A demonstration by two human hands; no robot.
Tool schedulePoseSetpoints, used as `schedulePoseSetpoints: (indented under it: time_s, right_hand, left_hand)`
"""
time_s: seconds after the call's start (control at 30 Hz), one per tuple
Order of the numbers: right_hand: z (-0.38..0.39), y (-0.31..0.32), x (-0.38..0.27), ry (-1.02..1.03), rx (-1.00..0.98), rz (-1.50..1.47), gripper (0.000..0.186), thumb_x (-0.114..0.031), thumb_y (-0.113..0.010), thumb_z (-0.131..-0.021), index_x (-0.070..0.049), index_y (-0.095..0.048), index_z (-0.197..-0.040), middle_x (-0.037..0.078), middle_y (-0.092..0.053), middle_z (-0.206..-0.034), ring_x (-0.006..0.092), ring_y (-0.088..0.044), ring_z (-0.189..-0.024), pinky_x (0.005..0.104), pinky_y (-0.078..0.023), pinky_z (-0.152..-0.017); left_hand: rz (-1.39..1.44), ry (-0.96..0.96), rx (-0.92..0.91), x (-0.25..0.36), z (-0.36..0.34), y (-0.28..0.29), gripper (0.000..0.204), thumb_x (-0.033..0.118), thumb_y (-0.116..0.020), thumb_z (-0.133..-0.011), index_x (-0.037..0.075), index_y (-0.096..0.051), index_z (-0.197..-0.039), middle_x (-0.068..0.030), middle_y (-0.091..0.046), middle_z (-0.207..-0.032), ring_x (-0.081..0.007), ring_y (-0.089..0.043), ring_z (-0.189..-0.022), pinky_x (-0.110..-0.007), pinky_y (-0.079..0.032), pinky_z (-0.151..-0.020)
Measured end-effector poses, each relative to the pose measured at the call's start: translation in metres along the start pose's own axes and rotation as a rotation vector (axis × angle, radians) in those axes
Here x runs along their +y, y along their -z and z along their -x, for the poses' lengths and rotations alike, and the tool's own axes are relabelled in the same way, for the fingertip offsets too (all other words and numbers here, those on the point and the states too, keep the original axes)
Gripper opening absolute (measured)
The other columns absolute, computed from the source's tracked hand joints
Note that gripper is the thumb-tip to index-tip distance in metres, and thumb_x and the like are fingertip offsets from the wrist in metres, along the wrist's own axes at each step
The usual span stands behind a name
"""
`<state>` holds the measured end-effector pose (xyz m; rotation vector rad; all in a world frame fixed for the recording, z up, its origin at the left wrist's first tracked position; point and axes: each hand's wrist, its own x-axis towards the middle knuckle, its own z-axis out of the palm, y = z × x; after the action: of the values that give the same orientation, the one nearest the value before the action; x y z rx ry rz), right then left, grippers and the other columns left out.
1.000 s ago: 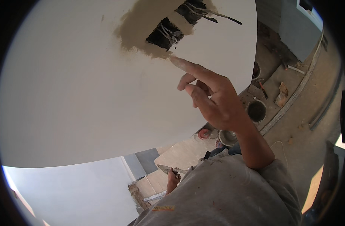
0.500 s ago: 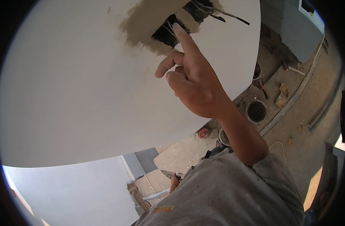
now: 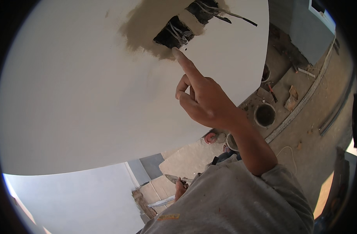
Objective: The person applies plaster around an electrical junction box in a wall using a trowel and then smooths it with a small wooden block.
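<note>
My right hand (image 3: 207,97) is raised against the white wall (image 3: 88,105), its index finger stretched out and the other fingers curled loosely, holding nothing. The fingertip touches or nearly touches the lower edge of a dark square hole (image 3: 167,38). Loose wires (image 3: 179,36) show inside that opening. A second hole (image 3: 201,13) lies just beyond it to the upper right, with dark-tipped cables (image 3: 240,18) sticking out. Damp-looking beige plaster (image 3: 141,29) surrounds both. Low down, partly hidden by my grey shirt, my left hand (image 3: 180,190) is closed on a pointed trowel (image 3: 171,178).
On the floor at right stand a bucket (image 3: 265,115) with dark contents and another bucket (image 3: 232,142) partly behind my arm. A hammer (image 3: 272,93) and a reddish round object (image 3: 210,138) lie nearby. A long pale strip (image 3: 303,103) curves across the floor.
My right index finger has come out of the nearer hole and down to its lower edge, uncovering the wires. The trowel in my left hand shows more fully.
</note>
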<state>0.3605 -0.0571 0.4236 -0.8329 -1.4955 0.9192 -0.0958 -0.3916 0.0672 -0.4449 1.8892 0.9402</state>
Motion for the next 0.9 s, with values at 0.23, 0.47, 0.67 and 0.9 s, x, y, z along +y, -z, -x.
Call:
schedulePoseSetpoints:
  time_s: [0.23, 0.47, 0.67, 0.9]
  right_hand:
    - [-0.022, -0.001, -0.010, 0.003, -0.058, -0.062, 0.081, -0.002, -0.051, -0.083, 0.001, -0.013, -0.155, 0.012, -0.061, -0.069, 0.0264, -0.062, -0.064, 0.0412, -0.050, -0.068]
    - [-0.025, 0.004, -0.012, -0.005, -0.090, -0.132, 0.080, -0.003, -0.051, -0.080, 0.001, -0.019, -0.154, 0.010, -0.059, -0.067, 0.0241, -0.059, -0.058, 0.0402, -0.049, -0.062]
    - [-0.026, -0.001, -0.004, 0.077, -0.020, -0.104, 0.077, 0.002, -0.051, -0.080, -0.006, -0.028, -0.153, 0.004, -0.055, -0.064, 0.0094, -0.048, -0.049, 0.0292, -0.043, -0.051]
    - [-0.028, 0.003, -0.007, 0.147, 0.032, 0.184, 0.076, 0.003, -0.053, -0.077, -0.007, -0.034, -0.150, 0.007, -0.052, -0.060, 0.0171, -0.050, -0.044, 0.0347, -0.044, -0.048]
  left_hand:
    - [-0.096, -0.028, -0.005, 0.009, 0.021, 0.005, 0.048, 0.047, -0.040, -0.103, 0.006, -0.065, -0.106, -0.0049, -0.063, -0.077, -0.0148, -0.033, -0.045, -0.030, -0.031, -0.042]
    - [-0.079, -0.033, 0.005, 0.004, 0.013, 0.025, 0.050, 0.045, -0.037, -0.105, 0.003, -0.065, -0.108, -0.0069, -0.065, -0.079, -0.0145, -0.034, -0.043, -0.030, -0.032, -0.040]
    - [-0.051, -0.030, -0.002, -0.006, 0.010, 0.023, 0.051, 0.045, -0.037, -0.105, 0.002, -0.064, -0.108, -0.0073, -0.064, -0.078, -0.0139, -0.032, -0.042, -0.029, -0.031, -0.039]
    - [-0.027, 0.004, 0.001, -0.008, 0.022, 0.017, 0.047, 0.046, -0.038, -0.104, 0.006, -0.063, -0.108, -0.0052, -0.063, -0.080, -0.0126, -0.032, -0.045, -0.028, -0.031, -0.041]
